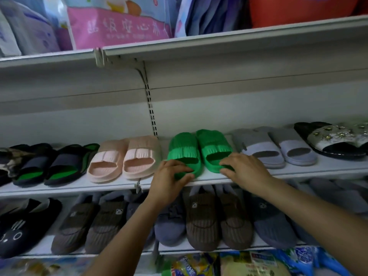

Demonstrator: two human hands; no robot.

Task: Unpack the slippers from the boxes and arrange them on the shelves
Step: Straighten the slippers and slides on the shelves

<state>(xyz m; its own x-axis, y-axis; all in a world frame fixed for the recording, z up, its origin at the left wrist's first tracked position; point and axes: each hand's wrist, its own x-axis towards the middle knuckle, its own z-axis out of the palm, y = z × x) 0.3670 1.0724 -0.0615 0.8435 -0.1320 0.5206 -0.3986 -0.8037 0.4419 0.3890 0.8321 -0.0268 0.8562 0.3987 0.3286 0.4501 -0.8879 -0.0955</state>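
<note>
Mid shelf point(328, 166) carries a row of slippers. Green slippers point(184, 150) sit on it side by side, btwn pink pair point(123, 158) & grey pair point(274, 148). Left hand point(169, 176) grips near end of the left one, right hand point(245, 170) pinches near end of the right one.

Pink pack point(119, 28) shows white Chinese lettering, probably illegible.

Centre pair point(185, 150) on middle shelf point(298, 172); closed slippers point(201, 218) beneath.
</note>
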